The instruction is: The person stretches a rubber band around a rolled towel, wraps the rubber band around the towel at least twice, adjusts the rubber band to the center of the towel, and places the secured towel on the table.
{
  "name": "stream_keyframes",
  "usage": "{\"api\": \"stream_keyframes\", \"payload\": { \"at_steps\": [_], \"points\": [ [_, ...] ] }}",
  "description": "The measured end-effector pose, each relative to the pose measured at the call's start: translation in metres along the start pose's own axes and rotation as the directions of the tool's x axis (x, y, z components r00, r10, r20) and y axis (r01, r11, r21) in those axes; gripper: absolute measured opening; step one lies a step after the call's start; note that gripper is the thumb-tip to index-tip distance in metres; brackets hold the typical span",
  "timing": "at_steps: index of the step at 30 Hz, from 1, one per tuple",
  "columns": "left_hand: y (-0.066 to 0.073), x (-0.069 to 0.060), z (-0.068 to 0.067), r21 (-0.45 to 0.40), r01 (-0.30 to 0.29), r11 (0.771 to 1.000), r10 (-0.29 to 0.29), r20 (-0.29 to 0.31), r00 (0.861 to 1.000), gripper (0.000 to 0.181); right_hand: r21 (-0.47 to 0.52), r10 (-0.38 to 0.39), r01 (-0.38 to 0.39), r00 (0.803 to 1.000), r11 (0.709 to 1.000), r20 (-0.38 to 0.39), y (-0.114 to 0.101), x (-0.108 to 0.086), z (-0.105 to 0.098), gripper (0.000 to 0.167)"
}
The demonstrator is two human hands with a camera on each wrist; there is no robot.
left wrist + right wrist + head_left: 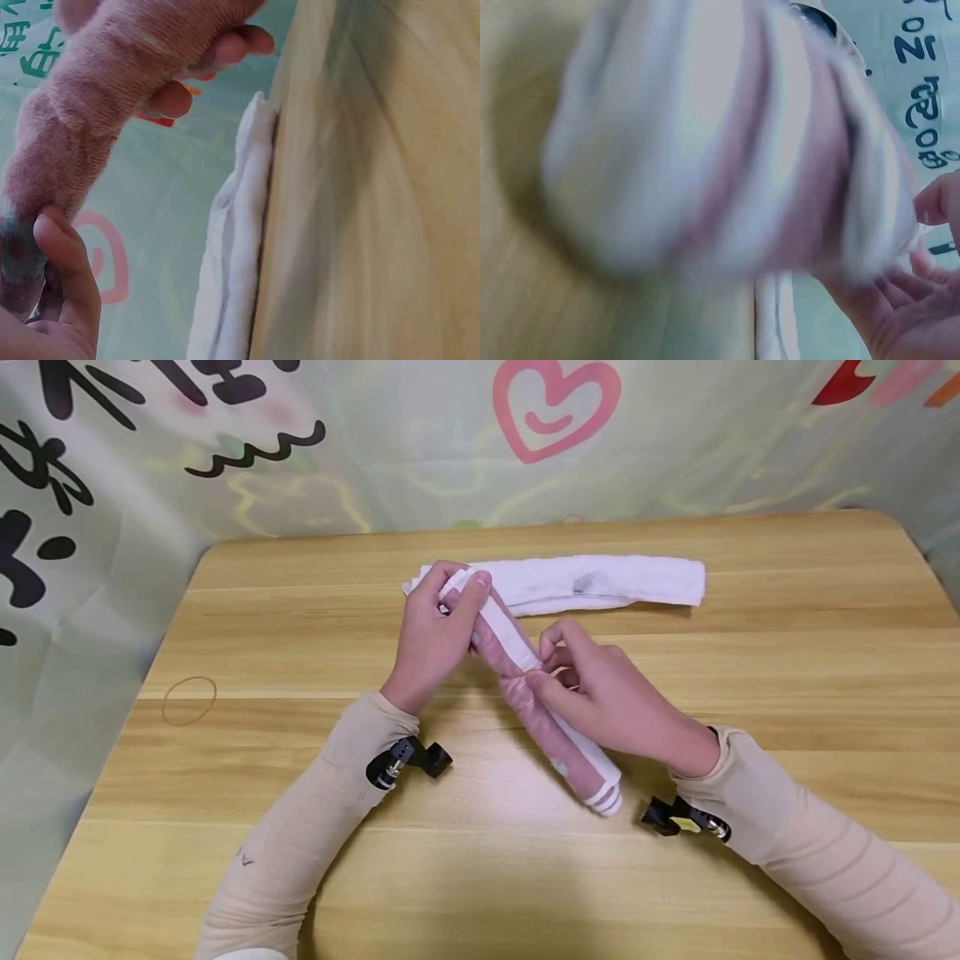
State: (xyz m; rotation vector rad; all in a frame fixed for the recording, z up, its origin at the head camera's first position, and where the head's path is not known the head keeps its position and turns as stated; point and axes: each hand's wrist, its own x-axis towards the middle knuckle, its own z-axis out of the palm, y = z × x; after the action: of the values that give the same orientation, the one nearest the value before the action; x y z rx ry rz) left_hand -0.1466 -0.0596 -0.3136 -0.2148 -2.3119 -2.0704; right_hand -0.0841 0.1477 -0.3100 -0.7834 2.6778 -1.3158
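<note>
A rolled pink-and-white cloth towel [557, 745] slants over the wood-grain worktop [450, 877], the left grip [435, 643] grasping its far end. The right grip [611, 693] pinches a thin tan band [517, 675] at its middle: banding seems in hand, calling next for seating it evenly.

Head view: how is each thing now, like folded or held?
Pink cloth: bundled lengthwise, narrowed near its middle, held
White cloth: folded into a strip, lying on the table
Thin loop: lying on the table
Left hand: gripping the pink cloth's far end
Right hand: fingers curled at the pink cloth's middle
Backdrop: upright, wrinkled
</note>
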Motion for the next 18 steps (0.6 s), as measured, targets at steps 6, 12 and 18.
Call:
{"api": "stream_keyframes", "payload": {
  "at_steps": [6,12,18],
  "points": [
    [0.004,0.001,-0.002,-0.051,-0.011,0.999,0.009,-0.047,0.999,0.019,0.063,0.127,-0.129,0.991,0.990,0.032,0.000,0.002,-0.007,0.019],
    [0.009,-0.002,-0.003,-0.102,0.014,0.995,-0.015,-0.012,1.000,0.019,-0.015,0.151,-0.151,0.988,0.988,0.044,0.000,0.001,-0.011,0.033],
    [0.012,-0.006,-0.001,-0.223,0.039,0.974,-0.025,0.068,0.997,0.021,-0.058,0.159,-0.159,0.987,0.986,0.000,-0.001,0.000,-0.014,0.034]
  ]
}}
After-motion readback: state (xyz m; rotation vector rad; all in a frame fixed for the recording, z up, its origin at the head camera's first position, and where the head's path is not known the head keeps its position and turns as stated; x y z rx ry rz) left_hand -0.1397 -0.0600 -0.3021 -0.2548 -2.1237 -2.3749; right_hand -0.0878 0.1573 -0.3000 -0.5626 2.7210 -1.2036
